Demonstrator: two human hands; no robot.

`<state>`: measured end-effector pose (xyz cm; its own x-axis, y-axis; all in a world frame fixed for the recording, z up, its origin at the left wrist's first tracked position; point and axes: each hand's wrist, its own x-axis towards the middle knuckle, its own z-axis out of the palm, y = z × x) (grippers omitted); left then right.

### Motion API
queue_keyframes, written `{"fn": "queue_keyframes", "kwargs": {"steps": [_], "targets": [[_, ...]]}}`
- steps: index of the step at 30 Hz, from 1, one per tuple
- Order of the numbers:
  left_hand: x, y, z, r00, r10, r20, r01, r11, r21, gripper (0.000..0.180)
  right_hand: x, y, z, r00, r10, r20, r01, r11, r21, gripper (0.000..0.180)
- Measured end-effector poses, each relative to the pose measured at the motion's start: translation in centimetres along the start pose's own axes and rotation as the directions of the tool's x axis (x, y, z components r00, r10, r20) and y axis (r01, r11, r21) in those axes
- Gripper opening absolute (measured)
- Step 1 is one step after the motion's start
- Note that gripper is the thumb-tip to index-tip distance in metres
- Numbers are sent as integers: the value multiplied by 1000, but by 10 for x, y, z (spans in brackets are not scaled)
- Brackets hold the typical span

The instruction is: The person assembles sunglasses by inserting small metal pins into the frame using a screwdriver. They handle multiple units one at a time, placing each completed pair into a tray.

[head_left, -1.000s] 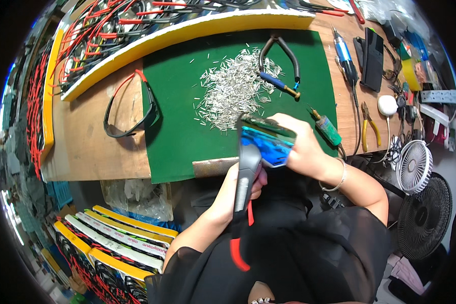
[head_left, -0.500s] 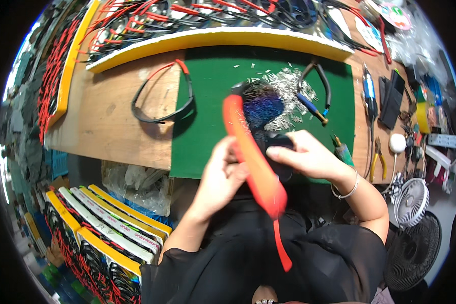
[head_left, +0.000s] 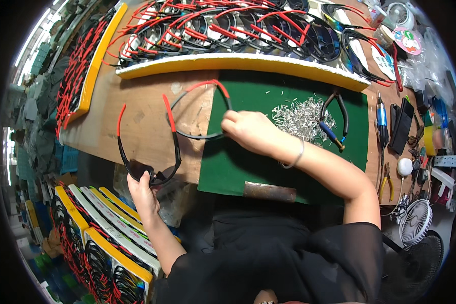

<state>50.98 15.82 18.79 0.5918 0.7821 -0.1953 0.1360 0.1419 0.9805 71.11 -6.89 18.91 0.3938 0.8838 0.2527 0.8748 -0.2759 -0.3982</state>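
My left hand (head_left: 145,195) pinches a pair of dark sunglasses (head_left: 175,159) by the front, low at the left, over the near edge of the table. Its red-tipped temples point up and away from me. Farther in, my right hand (head_left: 253,130) has its fingers closed on the right side of a second pair of glasses (head_left: 200,137). This one has a thin dark frame and red tips, and rests across the wood and the green mat (head_left: 228,175). Just beyond my right hand lies a heap of small silvery pins (head_left: 301,119).
A yellow-edged tray (head_left: 238,62) packed with red-and-black glasses spans the back. Pliers (head_left: 344,116) and a blue-handled driver (head_left: 331,136) lie by the pins. A worn metal block (head_left: 269,192) sits at the mat's near edge. Stacked trays (head_left: 111,253) stand lower left.
The sunglasses that were between both hands over the middle are now in my left hand at the left. My right hand has let go of them and reached left to the other glasses. The view has shifted.
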Motion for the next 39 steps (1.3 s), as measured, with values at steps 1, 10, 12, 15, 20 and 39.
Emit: {"fn": "queue_keyframes", "kwargs": {"steps": [1, 10, 12, 15, 20, 39], "targets": [[1, 0, -8, 1000, -26, -10, 26, 999, 32, 29, -8, -5, -1, 1000, -6, -5, 6, 1000, 6, 17], [42, 21, 36, 999, 42, 6, -39, 830, 557, 43, -106, -48, -70, 928, 49, -370, -49, 999, 10, 18], [42, 17, 49, 875, 482, 48, -271, 406, 873, 47, -123, -54, -75, 916, 56, -396, -68, 998, -17, 21], [-4, 32, 85, 879, 451, 151, -461, 729, 506, 48, -142, -60, -72, 896, -14, -444, -27, 996, -86, 24], [-92, 31, 154, 767, -157, 622, 328, 929, -170, 48, -149, -72, -70, 902, -199, -384, 153, 977, -147, 24], [-157, -14, 179, 138, -438, 888, 741, 640, 201, 35, -175, -51, -84, 887, 246, -392, -125, 943, 307, 17]]}}
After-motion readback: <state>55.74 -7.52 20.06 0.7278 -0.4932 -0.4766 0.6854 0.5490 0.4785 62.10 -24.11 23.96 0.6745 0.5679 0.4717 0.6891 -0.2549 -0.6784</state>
